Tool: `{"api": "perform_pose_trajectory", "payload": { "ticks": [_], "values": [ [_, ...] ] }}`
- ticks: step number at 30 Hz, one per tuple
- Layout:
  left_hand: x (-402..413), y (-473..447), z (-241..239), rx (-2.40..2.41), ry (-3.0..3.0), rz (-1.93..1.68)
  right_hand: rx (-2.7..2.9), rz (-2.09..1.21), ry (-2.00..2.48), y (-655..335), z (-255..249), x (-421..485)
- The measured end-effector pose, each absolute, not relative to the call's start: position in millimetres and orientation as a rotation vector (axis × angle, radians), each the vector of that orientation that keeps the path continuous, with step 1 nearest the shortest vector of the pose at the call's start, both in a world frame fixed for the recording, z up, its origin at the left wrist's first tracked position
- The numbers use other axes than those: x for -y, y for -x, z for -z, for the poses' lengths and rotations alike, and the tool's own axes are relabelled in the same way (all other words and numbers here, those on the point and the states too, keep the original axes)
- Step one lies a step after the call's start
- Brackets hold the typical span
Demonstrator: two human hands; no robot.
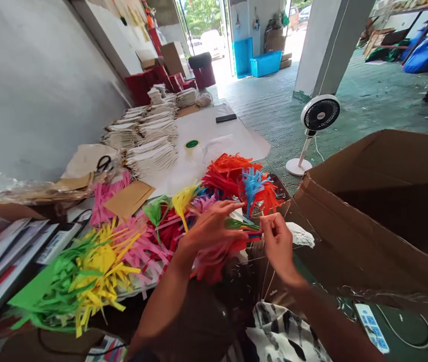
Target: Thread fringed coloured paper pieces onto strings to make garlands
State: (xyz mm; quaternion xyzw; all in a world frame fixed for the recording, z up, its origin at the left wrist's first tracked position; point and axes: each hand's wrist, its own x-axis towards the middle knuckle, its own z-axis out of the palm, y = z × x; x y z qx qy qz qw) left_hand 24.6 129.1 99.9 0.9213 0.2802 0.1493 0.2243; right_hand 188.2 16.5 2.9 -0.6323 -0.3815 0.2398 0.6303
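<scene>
My left hand (209, 229) is closed round a bundle of fringed paper strips (214, 261), red and pink below the palm, with green ends (236, 223) sticking out toward the right. My right hand (278, 242) pinches something thin at those ends; I cannot make out what it is. Both hands work just in front of a heap of fringed paper tassels (236, 181) in red, blue, yellow, pink and green. More green and yellow tassels (85, 281) lie at the near left.
A large open cardboard box (379, 211) stands at the right. Stacks of white paper goods (149, 136), black scissors (103, 163), a green tape roll (191, 144) and a dark phone (226, 118) lie on the white table. A small fan (314, 125) stands on the floor. A remote (372, 327) lies near right.
</scene>
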Motion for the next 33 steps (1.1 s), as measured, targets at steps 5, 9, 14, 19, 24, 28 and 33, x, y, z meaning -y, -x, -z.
{"api": "perform_pose_trajectory", "payload": {
  "ticks": [5,9,14,19,24,28,33],
  "values": [
    [-153,-93,-115,-0.619,-2.841,-0.508,0.898,-0.542,1.536,-175,14,-20],
    [-172,-134,-88,-0.616,-3.050,-0.068,0.948,-0.529,1.579,-177,16,-23],
    [-191,-136,-60,-0.442,-3.101,-0.038,1.005,-0.513,1.561,-178,13,-23],
    [-199,-130,-57,-0.372,-3.057,-0.176,1.020,-0.509,1.568,-177,14,-23],
    [-213,-124,-72,-0.505,-2.149,-0.799,1.035,-0.501,1.589,-177,15,-24],
    [-231,-115,-86,-0.665,-1.569,-0.979,1.035,-0.509,1.606,-177,13,-24],
    [-244,-110,-102,-0.750,-1.439,-1.016,1.031,-0.525,1.620,-177,15,-24]
  ]
}}
